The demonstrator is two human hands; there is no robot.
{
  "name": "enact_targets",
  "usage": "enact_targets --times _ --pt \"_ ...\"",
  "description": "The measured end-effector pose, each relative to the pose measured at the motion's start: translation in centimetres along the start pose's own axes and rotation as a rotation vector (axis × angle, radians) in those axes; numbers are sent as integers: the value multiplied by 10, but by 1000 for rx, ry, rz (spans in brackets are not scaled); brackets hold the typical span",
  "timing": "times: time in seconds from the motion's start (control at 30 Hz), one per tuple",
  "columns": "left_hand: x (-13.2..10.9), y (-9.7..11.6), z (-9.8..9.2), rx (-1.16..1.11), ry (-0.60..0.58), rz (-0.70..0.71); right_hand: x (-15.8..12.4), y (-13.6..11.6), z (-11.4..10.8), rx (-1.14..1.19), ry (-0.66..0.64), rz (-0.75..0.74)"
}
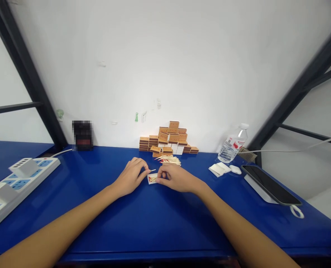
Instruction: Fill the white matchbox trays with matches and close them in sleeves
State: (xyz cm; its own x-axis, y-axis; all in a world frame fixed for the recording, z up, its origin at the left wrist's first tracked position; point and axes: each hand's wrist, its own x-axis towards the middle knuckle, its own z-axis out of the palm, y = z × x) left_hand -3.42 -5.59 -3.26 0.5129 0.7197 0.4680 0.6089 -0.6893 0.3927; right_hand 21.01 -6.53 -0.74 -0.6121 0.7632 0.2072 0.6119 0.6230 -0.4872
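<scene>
A small white matchbox tray (152,181) lies on the blue tabletop with a few red-headed matches inside. My left hand (132,175) is at its left, thumb and forefinger pinched on a single match (153,170) whose pale stick points right. On the tray's right side, my right hand (176,177) has its thumb and fingers closed at the tray's edge; whether a match is also between them is hidden. Just behind my right hand lies a loose pile of matches (171,159), red heads to the left.
Stacked matchboxes (173,138) stand against the wall behind the pile. On the right are a water bottle (232,145), a folded white tissue pack (219,169), a white earbud case (235,169) and a phone (270,182). A power strip (28,178) lies on the left.
</scene>
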Motion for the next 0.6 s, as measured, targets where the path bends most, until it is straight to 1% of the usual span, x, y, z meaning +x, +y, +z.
enact_targets --times 0.1,0.27,0.5,0.6 --pt "-2 -2 1 -31 -14 -2 1 -1 4 -31 -22 7" --pt "-4 2 0 -64 -9 6 2 1 1 9 -71 16" --pt "-4 8 -1 -96 -7 18 2 -1 0 95 -80 92" --pt "-4 8 -2 -88 -7 16 2 1 1 90 -76 76"
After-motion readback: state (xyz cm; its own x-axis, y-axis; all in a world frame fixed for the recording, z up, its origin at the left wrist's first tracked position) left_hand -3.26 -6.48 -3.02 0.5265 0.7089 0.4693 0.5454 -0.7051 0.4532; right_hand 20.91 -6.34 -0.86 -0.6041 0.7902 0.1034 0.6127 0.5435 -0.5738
